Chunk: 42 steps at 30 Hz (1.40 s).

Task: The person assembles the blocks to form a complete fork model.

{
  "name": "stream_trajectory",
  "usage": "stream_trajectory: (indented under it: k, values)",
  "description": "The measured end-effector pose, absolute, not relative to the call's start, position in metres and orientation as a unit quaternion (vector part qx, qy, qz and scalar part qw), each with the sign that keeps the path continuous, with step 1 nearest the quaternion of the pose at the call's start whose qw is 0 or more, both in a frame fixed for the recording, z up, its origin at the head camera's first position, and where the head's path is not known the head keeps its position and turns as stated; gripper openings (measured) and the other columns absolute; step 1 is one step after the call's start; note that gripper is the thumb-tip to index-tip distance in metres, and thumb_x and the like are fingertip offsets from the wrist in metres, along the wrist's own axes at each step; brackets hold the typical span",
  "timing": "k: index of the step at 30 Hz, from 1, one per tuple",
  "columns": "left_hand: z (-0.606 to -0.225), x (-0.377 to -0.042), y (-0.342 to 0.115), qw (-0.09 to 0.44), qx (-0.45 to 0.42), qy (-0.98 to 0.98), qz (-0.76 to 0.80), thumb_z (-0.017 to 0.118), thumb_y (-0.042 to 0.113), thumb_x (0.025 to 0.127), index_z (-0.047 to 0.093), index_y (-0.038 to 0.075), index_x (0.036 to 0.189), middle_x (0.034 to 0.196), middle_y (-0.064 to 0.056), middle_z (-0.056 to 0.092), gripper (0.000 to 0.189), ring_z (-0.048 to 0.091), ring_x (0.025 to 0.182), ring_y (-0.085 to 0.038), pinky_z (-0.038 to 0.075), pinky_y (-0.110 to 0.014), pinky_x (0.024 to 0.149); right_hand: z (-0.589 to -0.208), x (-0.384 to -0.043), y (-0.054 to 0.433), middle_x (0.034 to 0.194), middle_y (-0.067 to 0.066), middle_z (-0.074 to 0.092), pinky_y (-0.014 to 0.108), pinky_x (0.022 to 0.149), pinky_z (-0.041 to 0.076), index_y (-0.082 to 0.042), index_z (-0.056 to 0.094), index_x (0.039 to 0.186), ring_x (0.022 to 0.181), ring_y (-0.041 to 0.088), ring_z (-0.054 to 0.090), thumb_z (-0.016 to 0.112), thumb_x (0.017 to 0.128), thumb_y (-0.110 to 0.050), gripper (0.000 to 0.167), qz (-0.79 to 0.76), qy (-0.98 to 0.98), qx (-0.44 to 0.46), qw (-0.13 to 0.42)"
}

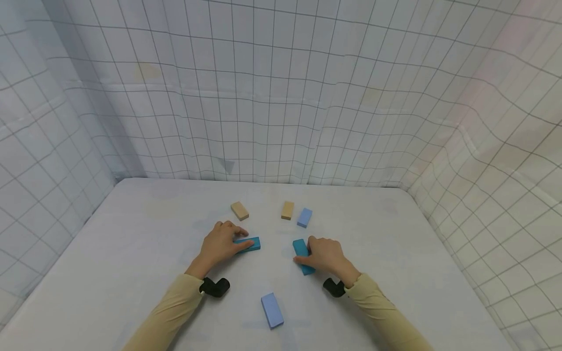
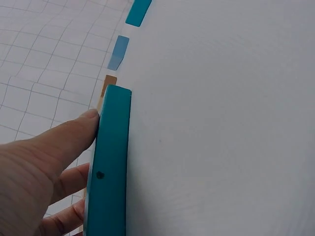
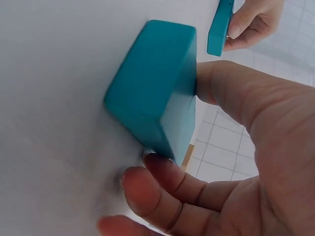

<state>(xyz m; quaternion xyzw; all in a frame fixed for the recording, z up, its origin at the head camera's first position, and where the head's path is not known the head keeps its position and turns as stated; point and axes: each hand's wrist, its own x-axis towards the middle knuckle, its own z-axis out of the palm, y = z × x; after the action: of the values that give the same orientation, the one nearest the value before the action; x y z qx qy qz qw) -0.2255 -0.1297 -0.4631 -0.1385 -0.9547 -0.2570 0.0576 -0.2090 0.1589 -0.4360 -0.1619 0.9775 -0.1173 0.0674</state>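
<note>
I find the left hand (image 1: 221,243) with its grip narrowed, thumb and fingers holding the left teal block (image 1: 256,243); one face bears a dark spot (image 2: 100,175). The right hand (image 1: 327,254) has its grip likewise closed to the width of the right teal block (image 1: 300,247). Both blocks are near mid-surface (image 1: 131,243), well apart. Beyond them I record a left tan block (image 1: 239,210), a right tan block (image 1: 287,210) and, just beside the latter, a small blue block (image 1: 305,217). A larger blue block (image 1: 272,310) lies nearest the camera.
</note>
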Motion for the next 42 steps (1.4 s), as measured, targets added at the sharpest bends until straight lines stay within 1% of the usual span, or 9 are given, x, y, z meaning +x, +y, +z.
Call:
stream_trajectory:
  k: [4,8,9,14,17,20,26,36,42]
  values:
    - [-0.4631,-0.2242,-0.1288,0.056,-0.136,-0.953,-0.266,0.073,0.044,0.081,0.075,0.015,0.101,0.102,-0.005,0.061,0.035,0.050,0.096,-0.030,0.047,-0.046,0.075,-0.4371,-0.2099,0.1586,0.060,-0.002,0.048,0.026,0.047,0.034,-0.012,0.051,0.076,0.051,0.012,0.045,0.070,0.082,-0.047,0.040,-0.117,0.977,-0.162,0.068]
    - [-0.4640,-0.2237,-0.1277,0.056,-0.132,-0.952,-0.269,0.073,0.043,0.082,0.075,0.015,0.101,0.102,-0.007,0.060,0.033,0.050,0.101,-0.034,0.045,-0.050,0.081,-0.4398,-0.2117,0.1583,0.060,-0.003,0.048,0.026,0.047,0.034,-0.012,0.051,0.075,0.051,0.011,0.045,0.070,0.082,-0.046,0.040,-0.115,0.978,-0.160,0.068]
    - [-0.4644,-0.2236,-0.1274,0.055,-0.131,-0.952,-0.269,0.073,0.042,0.082,0.075,0.016,0.101,0.102,-0.007,0.060,0.033,0.050,0.100,-0.034,0.046,-0.049,0.079,-0.4403,-0.2119,0.1582,0.060,-0.003,0.048,0.026,0.047,0.034,-0.012,0.051,0.075,0.051,0.011,0.044,0.070,0.082,-0.046,0.039,-0.115,0.978,-0.159,0.067]
    - [-0.4662,-0.2236,-0.1255,0.050,-0.123,-0.953,-0.274,0.073,0.041,0.083,0.076,0.015,0.100,0.106,-0.009,0.060,0.031,0.049,0.104,-0.035,0.045,-0.050,0.080,-0.4414,-0.2118,0.1578,0.060,-0.003,0.047,0.026,0.046,0.034,-0.013,0.050,0.074,0.051,0.011,0.044,0.071,0.081,-0.042,0.037,-0.125,0.977,-0.164,0.059]
    - [-0.4666,-0.2234,-0.1240,0.045,-0.114,-0.953,-0.278,0.073,0.040,0.083,0.076,0.014,0.100,0.107,-0.008,0.060,0.031,0.050,0.103,-0.033,0.046,-0.048,0.079,-0.4423,-0.2116,0.1576,0.060,-0.003,0.047,0.026,0.046,0.034,-0.013,0.050,0.074,0.050,0.011,0.044,0.072,0.081,-0.039,0.035,-0.129,0.976,-0.169,0.053]
    - [-0.4671,-0.2230,-0.1222,0.044,-0.112,-0.952,-0.282,0.073,0.038,0.083,0.076,0.013,0.100,0.105,-0.007,0.060,0.030,0.051,0.098,-0.029,0.046,-0.044,0.075,-0.4428,-0.2117,0.1572,0.060,-0.003,0.048,0.026,0.046,0.034,-0.013,0.050,0.075,0.050,0.011,0.044,0.072,0.081,-0.037,0.034,-0.133,0.975,-0.170,0.049]
    - [-0.4662,-0.2210,-0.1202,0.047,-0.119,-0.951,-0.283,0.072,0.035,0.084,0.075,0.012,0.100,0.102,-0.006,0.060,0.028,0.050,0.091,-0.024,0.046,-0.040,0.072,-0.4432,-0.2108,0.1572,0.060,-0.003,0.047,0.025,0.045,0.034,-0.012,0.051,0.076,0.050,0.011,0.044,0.073,0.080,-0.035,0.033,-0.140,0.973,-0.177,0.039]
    - [-0.4648,-0.2210,-0.1210,0.046,-0.136,-0.943,-0.299,0.073,0.032,0.083,0.075,0.009,0.098,0.099,-0.005,0.063,0.027,0.053,0.090,-0.023,0.046,-0.041,0.076,-0.4411,-0.2101,0.1576,0.061,-0.003,0.048,0.026,0.045,0.035,-0.011,0.052,0.076,0.051,0.011,0.045,0.074,0.080,-0.033,0.031,-0.161,0.971,-0.176,0.032]
    - [-0.4675,-0.2225,-0.1207,0.064,-0.151,-0.942,-0.291,0.075,0.032,0.082,0.075,0.008,0.096,0.093,-0.003,0.067,0.027,0.055,0.084,-0.020,0.045,-0.038,0.074,-0.4401,-0.2096,0.1592,0.061,-0.004,0.048,0.026,0.045,0.034,-0.012,0.051,0.076,0.050,0.011,0.044,0.073,0.079,-0.032,0.030,-0.178,0.968,-0.174,0.021]
